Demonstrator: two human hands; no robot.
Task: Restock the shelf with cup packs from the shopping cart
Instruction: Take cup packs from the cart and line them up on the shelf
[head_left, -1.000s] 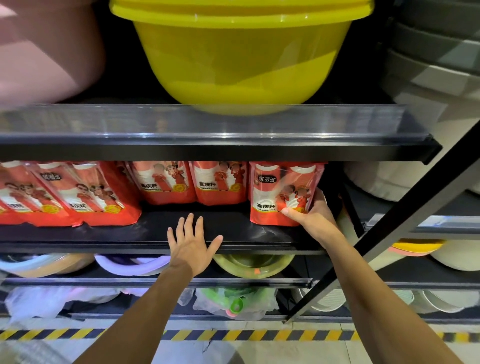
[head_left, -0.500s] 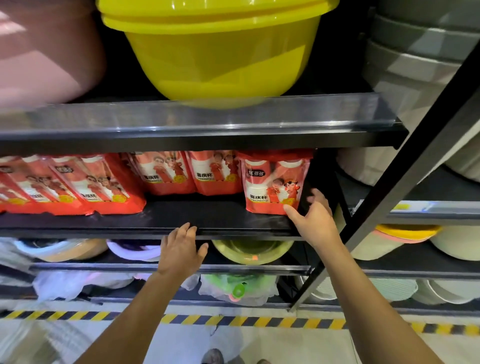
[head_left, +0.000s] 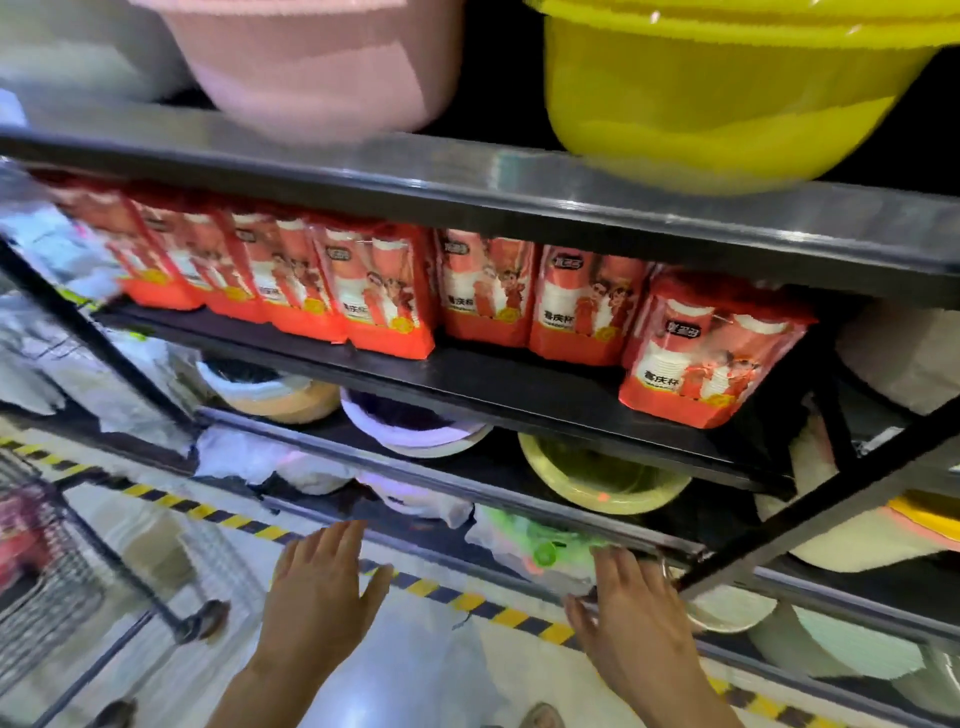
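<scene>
Both hands are hanging empty with fingers spread apart, the left hand at 6 o'clock and the right hand at 5 o'clock. That emptiness is probably suiting a reach toward more stock. The cup packs are standing upright in a row on the shelf, fronts facing out for shoppers. The rightmost pack is sitting further forward, at 3 o'clock. The shopping cart is showing at 8 o'clock, blurred, likely carrying more.

Glossy pale floor with yellow-black hazard tape — yellow basin overhead.
</scene>
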